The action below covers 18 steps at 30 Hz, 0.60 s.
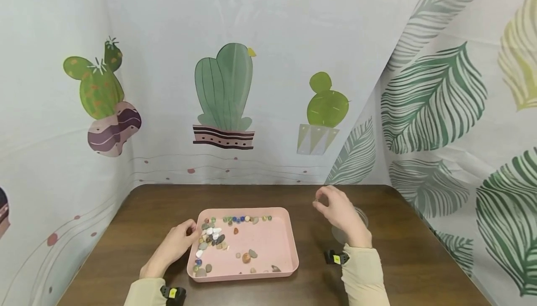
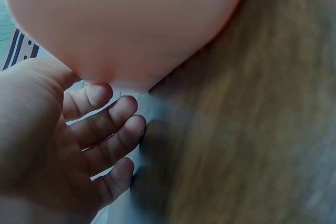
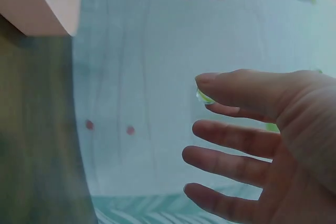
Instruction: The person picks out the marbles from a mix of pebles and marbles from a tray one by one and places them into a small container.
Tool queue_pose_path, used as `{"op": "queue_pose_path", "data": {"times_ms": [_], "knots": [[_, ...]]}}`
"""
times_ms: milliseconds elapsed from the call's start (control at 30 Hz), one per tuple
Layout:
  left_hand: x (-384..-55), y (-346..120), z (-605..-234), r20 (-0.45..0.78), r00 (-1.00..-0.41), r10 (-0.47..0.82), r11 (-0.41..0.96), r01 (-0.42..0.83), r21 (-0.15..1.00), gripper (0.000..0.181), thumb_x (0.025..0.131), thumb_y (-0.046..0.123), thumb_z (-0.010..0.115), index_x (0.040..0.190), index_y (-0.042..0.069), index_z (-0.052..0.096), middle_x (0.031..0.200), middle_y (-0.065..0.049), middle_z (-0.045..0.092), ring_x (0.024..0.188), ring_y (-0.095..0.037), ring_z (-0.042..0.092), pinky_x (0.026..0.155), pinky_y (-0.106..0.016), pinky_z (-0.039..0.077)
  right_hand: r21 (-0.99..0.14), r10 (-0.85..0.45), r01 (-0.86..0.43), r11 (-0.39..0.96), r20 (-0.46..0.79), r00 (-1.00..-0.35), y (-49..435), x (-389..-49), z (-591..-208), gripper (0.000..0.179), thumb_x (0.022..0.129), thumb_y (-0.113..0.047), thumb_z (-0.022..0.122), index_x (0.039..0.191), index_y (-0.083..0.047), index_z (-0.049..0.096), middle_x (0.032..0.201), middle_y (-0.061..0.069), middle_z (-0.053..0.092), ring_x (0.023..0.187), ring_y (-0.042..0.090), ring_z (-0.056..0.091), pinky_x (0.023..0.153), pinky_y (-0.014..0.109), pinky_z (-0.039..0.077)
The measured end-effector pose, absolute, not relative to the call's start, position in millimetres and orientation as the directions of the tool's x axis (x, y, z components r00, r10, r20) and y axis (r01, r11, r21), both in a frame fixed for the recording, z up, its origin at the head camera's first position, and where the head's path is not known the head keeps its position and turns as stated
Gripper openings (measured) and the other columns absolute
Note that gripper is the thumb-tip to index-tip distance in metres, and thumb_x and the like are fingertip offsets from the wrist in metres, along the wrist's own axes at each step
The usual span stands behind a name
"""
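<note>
The head view is bright. The 2 wrist views are darker and bluer, and the table [image 2: 262, 108] looks blurry there.

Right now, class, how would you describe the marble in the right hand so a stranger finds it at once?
Find the pink tray on the wooden table, then look right to the raised right hand. Pinched at its thumb tip is a clear glass marble with a yellow-green streak. Unlike the marbles lying along the tray's far wall, this one is held in the air.
</note>
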<state>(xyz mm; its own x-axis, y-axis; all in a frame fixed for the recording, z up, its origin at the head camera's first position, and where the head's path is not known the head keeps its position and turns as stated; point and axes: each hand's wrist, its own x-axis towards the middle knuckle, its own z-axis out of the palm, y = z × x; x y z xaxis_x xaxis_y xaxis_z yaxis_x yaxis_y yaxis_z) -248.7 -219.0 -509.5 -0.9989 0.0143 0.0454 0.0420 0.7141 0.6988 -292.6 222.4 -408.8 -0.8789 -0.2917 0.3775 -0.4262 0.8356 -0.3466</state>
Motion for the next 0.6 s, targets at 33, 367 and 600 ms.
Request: {"op": "queue_pose_path", "data": {"times_ms": [33, 367, 600], "knots": [[-248.9, -219.0, -509.5, 0.045, -0.999, 0.013, 0.713, 0.040, 0.700, 0.012, 0.092, 0.018, 0.061, 0.085, 0.013, 0.053, 0.069, 0.001, 0.044, 0.064, -0.014, 0.043, 0.055, -0.027, 0.031, -0.349, -0.282, -0.424, 0.836, 0.388, -0.877, 227.2, -292.0, -407.8, 0.014, 0.084, -0.016, 0.076, 0.090, -0.013, 0.063, 0.098, 0.006, 0.063, 0.082, 0.023, 0.055, 0.072, 0.043, 0.045], [-248.3, -217.6, -507.9, 0.047, -0.999, 0.022, 0.700, 0.049, 0.713, 0.012, 0.092, 0.017, 0.061, 0.084, 0.013, 0.052, 0.067, 0.001, 0.044, 0.062, -0.014, 0.042, 0.053, -0.026, 0.031, -0.407, -0.165, -0.341, 0.847, 0.408, -0.898, 273.1, -280.5, -399.8, 0.014, 0.085, -0.015, 0.074, 0.093, -0.010, 0.064, 0.098, 0.010, 0.064, 0.089, 0.031, 0.059, 0.077, 0.049, 0.045], [-248.9, -219.2, -509.8, 0.051, -0.998, 0.021, 0.705, 0.051, 0.708, 0.014, 0.092, 0.017, 0.062, 0.084, 0.013, 0.052, 0.068, 0.001, 0.044, 0.064, -0.014, 0.043, 0.055, -0.027, 0.031, -0.432, -0.113, -0.286, 0.855, 0.383, -0.917, 298.0, -277.0, -405.9, 0.015, 0.087, -0.016, 0.072, 0.095, -0.008, 0.063, 0.099, 0.012, 0.063, 0.089, 0.033, 0.057, 0.076, 0.047, 0.042]]}}
